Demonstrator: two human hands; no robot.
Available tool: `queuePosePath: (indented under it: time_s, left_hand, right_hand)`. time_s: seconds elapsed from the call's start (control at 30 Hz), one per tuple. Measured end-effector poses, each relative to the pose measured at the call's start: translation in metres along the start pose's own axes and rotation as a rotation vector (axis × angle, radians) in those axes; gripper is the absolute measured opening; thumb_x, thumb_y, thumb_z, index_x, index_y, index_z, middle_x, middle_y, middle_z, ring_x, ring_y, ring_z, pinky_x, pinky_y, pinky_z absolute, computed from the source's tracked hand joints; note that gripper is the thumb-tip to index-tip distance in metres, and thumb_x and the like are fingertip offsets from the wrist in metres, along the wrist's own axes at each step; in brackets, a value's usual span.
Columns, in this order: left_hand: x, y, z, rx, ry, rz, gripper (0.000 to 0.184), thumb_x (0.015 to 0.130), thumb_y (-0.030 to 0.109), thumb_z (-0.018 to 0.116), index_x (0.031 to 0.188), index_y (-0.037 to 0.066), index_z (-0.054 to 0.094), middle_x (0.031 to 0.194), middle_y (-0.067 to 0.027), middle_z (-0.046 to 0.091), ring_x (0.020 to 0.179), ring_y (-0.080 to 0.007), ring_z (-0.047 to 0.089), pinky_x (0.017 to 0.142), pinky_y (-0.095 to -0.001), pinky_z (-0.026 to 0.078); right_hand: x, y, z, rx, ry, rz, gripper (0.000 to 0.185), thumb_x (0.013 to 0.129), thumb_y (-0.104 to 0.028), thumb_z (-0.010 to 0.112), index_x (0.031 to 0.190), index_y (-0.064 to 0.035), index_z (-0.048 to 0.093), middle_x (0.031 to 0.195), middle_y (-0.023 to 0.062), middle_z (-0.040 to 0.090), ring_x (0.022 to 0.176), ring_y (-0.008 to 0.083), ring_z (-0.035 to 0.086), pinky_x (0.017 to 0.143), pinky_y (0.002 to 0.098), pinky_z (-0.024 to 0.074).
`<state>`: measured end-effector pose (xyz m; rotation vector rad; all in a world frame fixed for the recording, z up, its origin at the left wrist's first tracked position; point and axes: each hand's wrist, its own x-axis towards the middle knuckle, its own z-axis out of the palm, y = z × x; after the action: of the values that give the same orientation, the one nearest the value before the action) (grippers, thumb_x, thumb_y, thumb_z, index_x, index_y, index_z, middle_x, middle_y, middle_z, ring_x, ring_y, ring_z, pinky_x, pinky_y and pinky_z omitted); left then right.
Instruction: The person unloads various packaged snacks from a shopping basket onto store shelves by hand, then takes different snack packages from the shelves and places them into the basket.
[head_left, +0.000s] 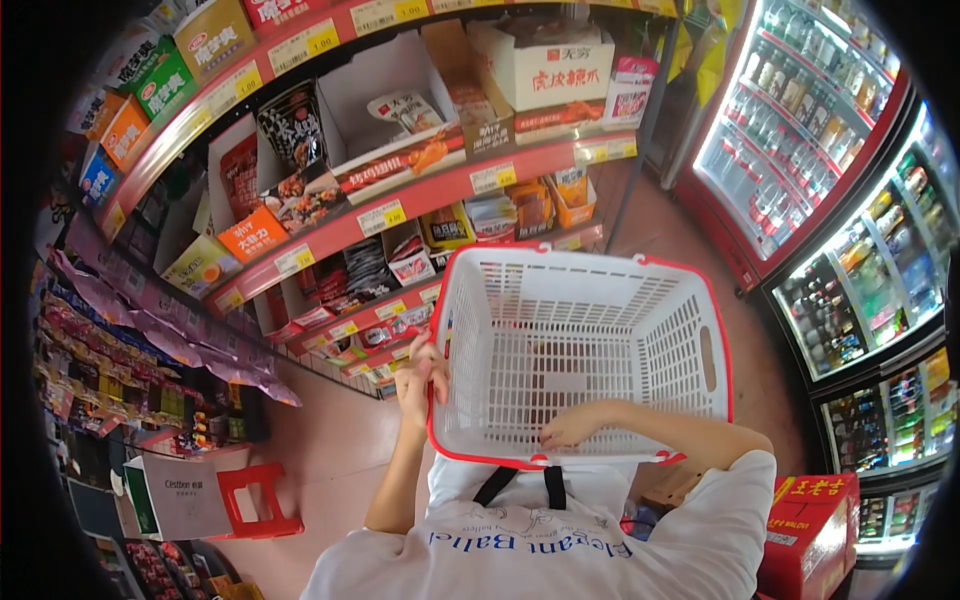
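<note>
A white plastic basket (684, 352) with a red rim is held in front of my body, its open top facing me. My left hand (422, 382) is closed round the basket's left rim. My right hand (572, 424) reaches over the near rim into the basket, its fingers bent downward. Whether it holds anything small is hidden. Nothing else shows inside the basket, only its slotted walls and floor.
Curved shelves (370, 215) of packaged snacks stand ahead and left. Lit drink fridges (800, 120) line the right. A red stool (262, 500) and a white box (183, 497) are lower left; a red carton (812, 535) is lower right.
</note>
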<state>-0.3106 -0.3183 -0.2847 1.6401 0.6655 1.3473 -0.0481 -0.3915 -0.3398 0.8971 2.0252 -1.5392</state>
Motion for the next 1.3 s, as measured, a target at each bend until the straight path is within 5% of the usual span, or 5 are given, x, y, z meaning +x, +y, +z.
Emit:
queuePosePath:
  time_s: [0.23,0.43,0.57,0.83,1.3]
  left_hand:
    - [0.005,0.008,-0.005,0.005,0.000,-0.048,0.056,0.093,0.022,0.036,0.040,0.008,0.050,0.044,0.0003,0.047,0.055,-0.0129,0.048,0.105,-0.0357,0.026]
    - [0.005,-0.003,-0.014,-0.037,-0.019,-0.051,0.057,0.095,0.022,0.034,0.042,0.009,0.052,0.044,0.0016,0.047,0.054,-0.0124,0.047,0.105,-0.0351,0.024]
    - [0.012,0.001,-0.013,-0.039,-0.050,-0.046,0.057,0.095,0.023,0.034,0.042,0.009,0.052,0.044,0.0014,0.049,0.053,-0.0113,0.047,0.106,-0.0347,0.023]
    - [0.007,0.001,-0.014,-0.035,-0.054,-0.023,0.059,0.097,0.026,0.034,0.044,0.008,0.055,0.042,0.0017,0.047,0.051,-0.0107,0.045,0.106,-0.0352,0.022]
    - [0.009,-0.002,-0.011,-0.038,-0.030,0.010,0.060,0.097,0.026,0.033,0.044,0.010,0.055,0.040,0.0015,0.046,0.055,-0.0128,0.046,0.104,-0.0364,0.024]
  right_hand:
    - [0.009,-0.026,-0.010,0.146,-0.167,0.131,0.071,0.098,-0.059,0.022,0.139,-0.0040,0.041,0.127,0.0206,0.055,0.094,0.0309,0.060,0.086,0.0394,0.0493]
    - [0.011,-0.008,-0.012,0.250,-0.090,0.017,0.069,0.097,-0.061,0.026,0.130,-0.0052,0.048,0.082,0.0066,0.050,0.072,0.0187,0.048,0.068,0.0360,0.0463]
    - [-0.060,-0.037,-0.104,-0.088,0.201,-0.079,0.050,0.096,-0.044,0.048,0.126,-0.0032,0.052,0.121,0.0187,0.059,0.110,0.0249,0.058,0.089,0.0381,0.0459]
    - [-0.236,-0.085,-0.274,-0.615,1.845,-0.035,0.025,0.080,0.000,0.054,0.105,-0.0023,0.056,0.102,0.0178,0.062,0.096,0.0319,0.062,0.082,0.0399,0.0494]
    - [-0.279,-0.033,-0.326,-0.957,1.849,0.412,0.023,0.078,0.000,0.060,0.100,-0.0027,0.055,0.097,0.0160,0.061,0.093,0.0356,0.060,0.075,0.0454,0.0511]
